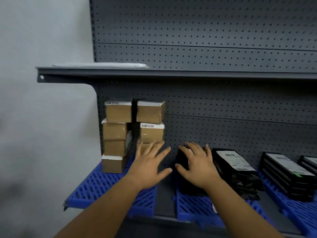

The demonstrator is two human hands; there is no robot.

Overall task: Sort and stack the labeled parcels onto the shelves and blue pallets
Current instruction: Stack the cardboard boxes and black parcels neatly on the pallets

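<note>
At the left end of the lower shelf, a blue pallet (pixel 96 188) carries two columns of brown cardboard parcels (pixel 118 134) against the pegboard back. The left hand (pixel 147 166), fingers spread and straight, holding nothing, reaches toward the base of the right column. The right hand (pixel 195 164), fingers likewise spread, lies over a stack of black bagged parcels (pixel 231 169) on the middle pallet (pixel 192 206). Black flat parcels (pixel 288 174) occupy the right end. A grey mailer (pixel 101 65) lies on the upper shelf (pixel 205 74).
</note>
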